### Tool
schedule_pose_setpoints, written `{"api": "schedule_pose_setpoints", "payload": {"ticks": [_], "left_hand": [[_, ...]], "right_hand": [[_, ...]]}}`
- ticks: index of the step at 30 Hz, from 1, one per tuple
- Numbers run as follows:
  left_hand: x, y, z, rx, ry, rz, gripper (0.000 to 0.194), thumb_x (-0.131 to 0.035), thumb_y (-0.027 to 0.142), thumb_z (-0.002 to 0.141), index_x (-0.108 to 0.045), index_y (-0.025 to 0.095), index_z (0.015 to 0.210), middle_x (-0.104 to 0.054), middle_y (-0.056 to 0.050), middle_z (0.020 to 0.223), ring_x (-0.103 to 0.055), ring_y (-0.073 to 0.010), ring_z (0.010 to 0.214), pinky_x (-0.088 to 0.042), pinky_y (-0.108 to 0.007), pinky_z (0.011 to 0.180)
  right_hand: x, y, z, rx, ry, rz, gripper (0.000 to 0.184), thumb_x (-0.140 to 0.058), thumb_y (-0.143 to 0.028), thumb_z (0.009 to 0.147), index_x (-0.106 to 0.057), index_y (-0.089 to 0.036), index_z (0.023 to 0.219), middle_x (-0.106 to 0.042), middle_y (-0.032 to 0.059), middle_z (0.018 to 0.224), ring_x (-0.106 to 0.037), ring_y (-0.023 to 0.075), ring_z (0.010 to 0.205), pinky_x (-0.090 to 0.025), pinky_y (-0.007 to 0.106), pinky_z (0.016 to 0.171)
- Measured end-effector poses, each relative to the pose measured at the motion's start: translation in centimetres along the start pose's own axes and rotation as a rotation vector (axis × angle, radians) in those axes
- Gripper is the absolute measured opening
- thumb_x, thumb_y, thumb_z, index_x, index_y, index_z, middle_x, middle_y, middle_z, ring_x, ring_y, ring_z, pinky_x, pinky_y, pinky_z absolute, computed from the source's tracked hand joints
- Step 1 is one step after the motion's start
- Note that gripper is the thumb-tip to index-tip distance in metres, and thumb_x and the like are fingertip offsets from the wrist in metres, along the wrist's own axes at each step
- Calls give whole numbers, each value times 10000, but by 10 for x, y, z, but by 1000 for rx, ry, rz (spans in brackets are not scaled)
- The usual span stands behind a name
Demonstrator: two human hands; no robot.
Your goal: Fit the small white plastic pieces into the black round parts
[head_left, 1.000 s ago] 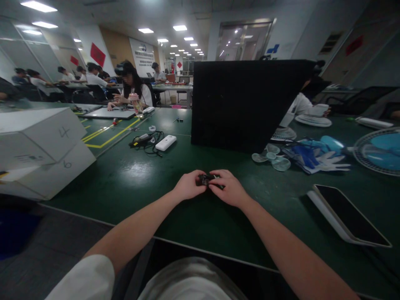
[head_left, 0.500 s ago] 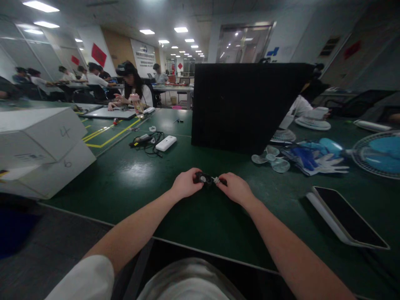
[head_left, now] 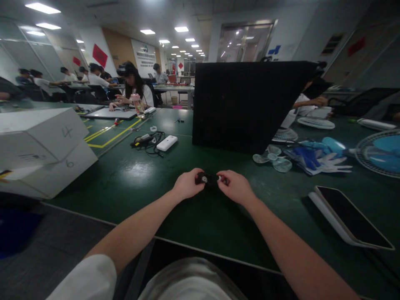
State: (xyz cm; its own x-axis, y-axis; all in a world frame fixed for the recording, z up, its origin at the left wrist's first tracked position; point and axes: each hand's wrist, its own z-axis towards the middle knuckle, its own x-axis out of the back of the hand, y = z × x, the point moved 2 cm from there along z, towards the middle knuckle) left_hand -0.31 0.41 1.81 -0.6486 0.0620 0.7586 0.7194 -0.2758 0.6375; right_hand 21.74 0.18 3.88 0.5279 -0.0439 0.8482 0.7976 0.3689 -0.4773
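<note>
My left hand [head_left: 188,183] is closed around a small dark part [head_left: 203,179] with a pale round disc on its face; its exact kind is hard to make out. Just to the right, my right hand [head_left: 235,186] pinches a small whitish piece [head_left: 219,178] between thumb and fingers. A gap separates that piece from the dark part. Both hands are held over the green table [head_left: 150,204], close to its front edge.
A large black box [head_left: 246,106] stands ahead. White boxes [head_left: 40,146] are at left. A white power bank [head_left: 167,143] lies by tangled black cables [head_left: 150,139]. To the right are clear fan blades [head_left: 273,157], gloves [head_left: 318,160], a fan grille [head_left: 383,154] and a phone [head_left: 353,216].
My right hand has drawn the whitish piece slightly away from the dark part, and the gap between them is wider. The left hand keeps its hold. The view has shifted slightly.
</note>
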Motion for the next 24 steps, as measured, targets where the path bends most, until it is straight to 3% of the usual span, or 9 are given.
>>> {"api": "schedule_pose_setpoints", "payload": {"ticks": [3,6,11,15,19,24], "left_hand": [[0,0,0,5,-2,5,509,-711,324,818,-591,274,1310,-748,-21,982,-716,-204,833,-530,-295,730],[0,-1,0,0,-8,-6,512,-710,317,818,-584,275,1313,-748,-16,972,-718,-202,828,-532,-294,728],[-1,-1,-1,-13,-17,-30,508,-712,311,817,-586,280,1308,-750,-22,1013,-724,-203,865,-534,-286,739],[-3,-1,-1,-20,1,2,502,-708,309,808,-597,283,1296,-750,-25,1023,-723,-211,867,-531,-292,735],[-4,0,0,-23,0,-5,506,-709,307,802,-601,277,1296,-749,-22,1002,-720,-203,869,-534,-289,753],[-4,-1,0,-10,-17,-89,506,-721,303,798,-604,263,1289,-751,-18,992,-720,-187,857,-550,-291,795]], "right_hand": [[-1,2,1,-52,25,-80,411,-672,-388,865,-681,-241,1250,-677,93,1146,-653,250,940,-504,355,723],[-4,11,3,-141,67,-177,428,-684,-429,858,-687,-214,1228,-631,150,1228,-628,316,1042,-507,395,760],[-7,29,4,-206,-56,-250,250,-607,-266,885,-729,-221,1097,-685,120,1067,-659,246,845,-494,355,683],[0,30,3,-198,63,-238,312,-624,-215,851,-721,-200,1147,-681,118,1109,-664,241,861,-516,354,696],[4,18,2,-61,195,-101,249,-604,-245,895,-767,-200,1078,-658,106,1199,-666,232,949,-542,371,803],[3,1,0,-44,291,63,247,-635,-377,903,-800,-210,981,-700,99,1058,-669,244,905,-537,390,773]]}}
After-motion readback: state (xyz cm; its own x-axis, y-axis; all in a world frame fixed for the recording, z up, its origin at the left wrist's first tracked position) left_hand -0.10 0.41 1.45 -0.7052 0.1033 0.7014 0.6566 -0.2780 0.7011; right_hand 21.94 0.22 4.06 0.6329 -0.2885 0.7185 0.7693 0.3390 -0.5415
